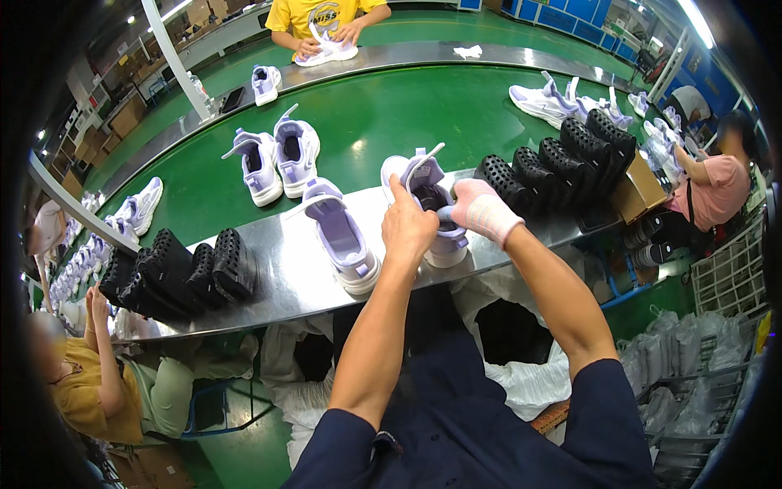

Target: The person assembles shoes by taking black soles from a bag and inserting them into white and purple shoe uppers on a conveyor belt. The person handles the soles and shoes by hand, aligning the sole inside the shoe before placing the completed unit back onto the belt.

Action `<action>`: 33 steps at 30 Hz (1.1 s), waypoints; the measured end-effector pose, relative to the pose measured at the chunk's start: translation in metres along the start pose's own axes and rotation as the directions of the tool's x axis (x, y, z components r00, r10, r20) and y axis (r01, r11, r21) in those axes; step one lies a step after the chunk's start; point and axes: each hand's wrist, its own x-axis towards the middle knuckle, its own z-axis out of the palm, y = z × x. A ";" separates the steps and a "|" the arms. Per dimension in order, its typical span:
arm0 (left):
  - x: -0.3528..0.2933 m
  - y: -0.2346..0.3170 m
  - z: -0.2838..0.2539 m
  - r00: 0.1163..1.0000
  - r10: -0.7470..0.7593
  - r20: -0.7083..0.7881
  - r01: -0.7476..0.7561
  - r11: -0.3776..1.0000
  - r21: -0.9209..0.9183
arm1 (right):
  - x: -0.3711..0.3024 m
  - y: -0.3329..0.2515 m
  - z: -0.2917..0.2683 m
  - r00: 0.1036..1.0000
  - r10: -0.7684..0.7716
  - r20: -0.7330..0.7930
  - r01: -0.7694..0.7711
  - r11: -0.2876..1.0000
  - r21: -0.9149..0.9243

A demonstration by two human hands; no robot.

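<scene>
In front of me a white and lavender sneaker (446,251) stands on the metal ledge, toe pointing away. My bare left hand (409,222) grips its left side, index finger stretched along the upper toward the tongue. A pale pink knitted glove covers my right hand (482,210), which is closed on the right side of the collar; a bluish-grey fingertip reaches into the opening. Whether that hand holds anything small inside is hidden. Just left of my left hand, a matching sneaker (344,236) rests untouched on the ledge.
Black perforated shoe lasts (235,265) stand in groups on the metal ledge (289,297), left and right (574,155). Beyond it runs a green belt (391,106) carrying more sneakers (296,155). A cardboard box (638,189) sits right. Co-workers sit left and right; one in yellow (326,16) handles a shoe opposite.
</scene>
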 end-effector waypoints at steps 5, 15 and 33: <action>0.028 -0.006 0.003 0.999 -0.049 -0.025 0.053 0.967 0.248 | 0.017 -0.013 0.024 0.977 0.045 -0.210 -0.057 0.997 -0.053; -0.113 -0.028 -0.086 0.768 0.488 -0.415 -0.362 0.865 0.347 | 0.026 -0.007 0.021 0.992 0.085 -0.095 -0.100 0.982 -0.163; -0.092 -0.178 -0.359 0.429 0.467 -0.773 0.295 0.736 0.609 | -0.072 -0.041 -0.032 0.968 -0.109 -0.226 0.214 0.832 0.511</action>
